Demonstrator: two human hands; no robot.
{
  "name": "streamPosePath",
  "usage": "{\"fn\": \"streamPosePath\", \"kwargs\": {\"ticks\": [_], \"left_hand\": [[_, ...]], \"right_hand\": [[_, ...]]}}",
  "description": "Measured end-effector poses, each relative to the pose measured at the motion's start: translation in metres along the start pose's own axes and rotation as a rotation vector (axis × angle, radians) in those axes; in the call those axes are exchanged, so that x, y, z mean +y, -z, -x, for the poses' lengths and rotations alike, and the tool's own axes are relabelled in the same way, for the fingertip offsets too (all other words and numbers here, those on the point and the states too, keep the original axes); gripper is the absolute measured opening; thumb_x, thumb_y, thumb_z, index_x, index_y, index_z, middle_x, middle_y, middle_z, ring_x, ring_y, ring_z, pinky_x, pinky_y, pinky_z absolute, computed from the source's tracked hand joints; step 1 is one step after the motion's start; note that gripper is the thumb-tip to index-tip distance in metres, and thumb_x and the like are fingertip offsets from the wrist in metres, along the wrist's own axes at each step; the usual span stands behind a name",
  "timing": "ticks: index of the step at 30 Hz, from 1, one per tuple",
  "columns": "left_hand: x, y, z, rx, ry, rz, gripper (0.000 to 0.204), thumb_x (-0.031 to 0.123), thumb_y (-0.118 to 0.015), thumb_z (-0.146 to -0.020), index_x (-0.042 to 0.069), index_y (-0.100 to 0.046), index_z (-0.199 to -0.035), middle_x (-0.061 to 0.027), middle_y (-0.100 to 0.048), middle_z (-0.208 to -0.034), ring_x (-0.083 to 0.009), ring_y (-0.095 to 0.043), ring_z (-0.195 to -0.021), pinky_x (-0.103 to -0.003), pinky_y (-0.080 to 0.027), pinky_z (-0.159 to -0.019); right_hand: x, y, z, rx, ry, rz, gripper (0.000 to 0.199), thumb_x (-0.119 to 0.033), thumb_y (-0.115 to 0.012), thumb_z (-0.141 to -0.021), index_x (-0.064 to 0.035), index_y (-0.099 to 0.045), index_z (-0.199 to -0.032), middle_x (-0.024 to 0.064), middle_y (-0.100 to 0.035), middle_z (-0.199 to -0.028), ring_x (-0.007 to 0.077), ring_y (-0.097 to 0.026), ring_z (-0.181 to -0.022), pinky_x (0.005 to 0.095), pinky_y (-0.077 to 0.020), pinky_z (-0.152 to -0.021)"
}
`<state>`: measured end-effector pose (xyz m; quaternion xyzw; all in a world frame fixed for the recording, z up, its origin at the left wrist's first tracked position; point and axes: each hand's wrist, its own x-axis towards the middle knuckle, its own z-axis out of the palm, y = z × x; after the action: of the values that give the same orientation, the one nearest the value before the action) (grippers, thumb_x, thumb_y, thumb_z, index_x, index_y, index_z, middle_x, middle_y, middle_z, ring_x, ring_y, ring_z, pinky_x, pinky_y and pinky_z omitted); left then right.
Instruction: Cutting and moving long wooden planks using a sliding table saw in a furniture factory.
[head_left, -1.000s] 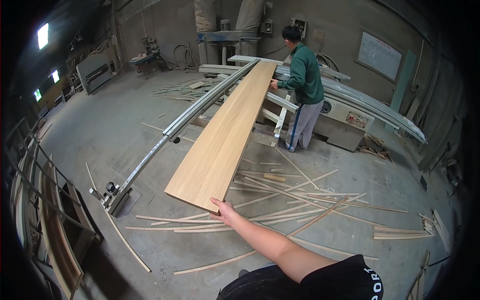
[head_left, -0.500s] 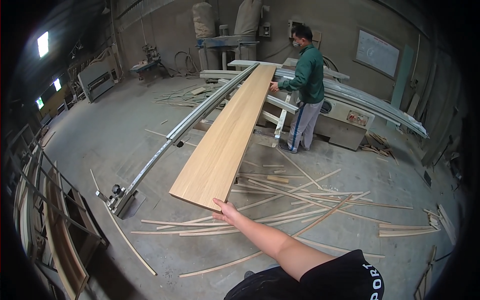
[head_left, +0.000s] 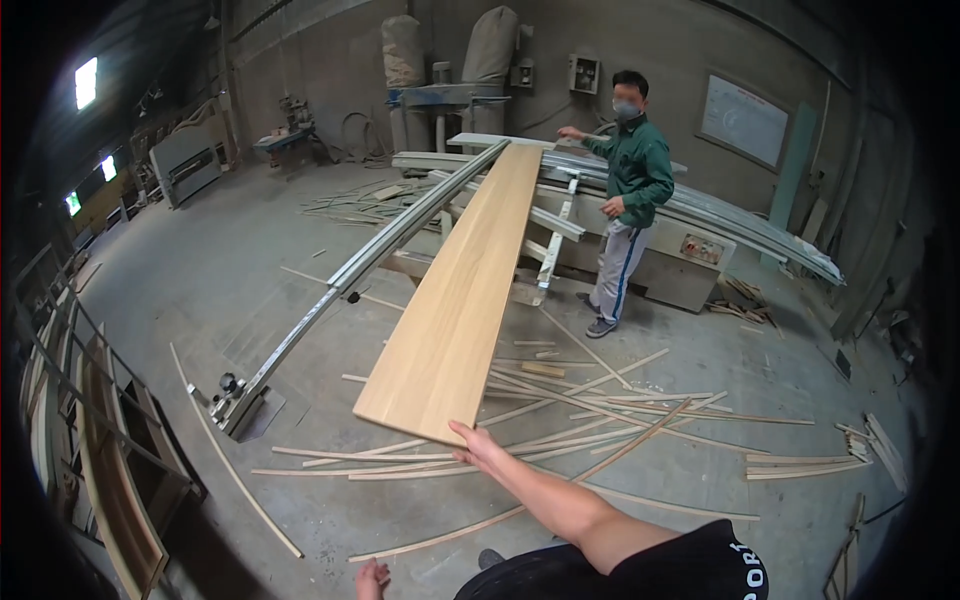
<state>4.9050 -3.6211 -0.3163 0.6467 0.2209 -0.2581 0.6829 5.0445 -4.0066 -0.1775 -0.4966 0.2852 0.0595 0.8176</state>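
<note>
A long light-brown wooden board [head_left: 450, 300] slants away from me, its far end resting on the table saw's sliding table. My right hand [head_left: 478, 448] grips its near right corner, thumb on top and fingers beneath. That near end hangs above the floor. At the bottom edge my left hand [head_left: 372, 578] shows only in part, empty, with its fingers loosely bent and apart from the board. Beside the board's left side runs a long metal fence rail [head_left: 330, 297].
A co-worker [head_left: 640, 175] in a green jacket and mask stands right of the board, near the saw cabinet [head_left: 685, 270]. Thin wooden strips [head_left: 590, 410] litter the floor below the board. A metal rack [head_left: 110, 470] holding panels stands at left. Dust bags [head_left: 490, 45] stand behind.
The board's near end has shifted slightly right and down with my right hand. My left hand has come into view. The co-worker has let go of the board, turned and stepped back.
</note>
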Motion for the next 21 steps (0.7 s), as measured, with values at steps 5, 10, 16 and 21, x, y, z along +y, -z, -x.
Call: {"fn": "streamPosePath", "kwargs": {"ticks": [5, 10, 16, 21], "left_hand": [[0.072, -0.013, -0.064, -0.115, -0.115, 0.461, 0.041, 0.047, -0.051, -0.089, 0.012, -0.052, -0.111, -0.0105, -0.063, -0.097, -0.0275, -0.062, -0.088, -0.039, -0.051, -0.076], [0.129, -0.142, -0.050, -0.450, 0.090, 0.499, 0.054, 0.055, -0.048, -0.088, 0.010, -0.050, -0.116, -0.0142, -0.061, -0.105, -0.0289, -0.060, -0.095, -0.043, -0.050, -0.081], [0.113, -0.290, 0.035, -0.846, 0.365, 0.423, 0.065, 0.052, -0.052, -0.086, 0.004, -0.043, -0.129, -0.0176, -0.057, -0.114, -0.0327, -0.057, -0.105, -0.047, -0.048, -0.088], [0.085, -0.397, 0.126, -0.620, 0.132, 0.157, 0.061, 0.031, -0.059, -0.079, -0.001, -0.041, -0.128, -0.0179, -0.056, -0.115, -0.0332, -0.057, -0.105, -0.046, -0.049, -0.086]], "right_hand": [[0.015, 0.053, 0.106, 0.075, -0.018, -0.005, 0.045, -0.033, -0.065, -0.084, -0.0030, -0.052, -0.115, 0.0051, -0.059, -0.092, 0.0121, -0.053, -0.064, 0.0218, -0.0400, -0.043], [0.017, 0.140, 0.189, 0.201, -0.100, 0.065, 0.044, -0.032, -0.063, -0.084, 0.0008, -0.055, -0.112, 0.0069, -0.060, -0.081, 0.0120, -0.051, -0.050, 0.0217, -0.0382, -0.040], [0.000, 0.230, 0.257, 0.253, -0.113, 0.105, 0.043, -0.033, -0.060, -0.084, 0.0017, -0.057, -0.109, 0.0069, -0.060, -0.076, 0.0116, -0.049, -0.044, 0.0219, -0.0364, -0.037], [-0.022, 0.340, 0.310, 0.215, 0.013, 0.002, 0.039, -0.034, -0.053, -0.088, 0.0015, -0.057, -0.103, 0.0080, -0.061, -0.075, 0.0134, -0.053, -0.046, 0.0234, -0.0396, -0.040]]}}
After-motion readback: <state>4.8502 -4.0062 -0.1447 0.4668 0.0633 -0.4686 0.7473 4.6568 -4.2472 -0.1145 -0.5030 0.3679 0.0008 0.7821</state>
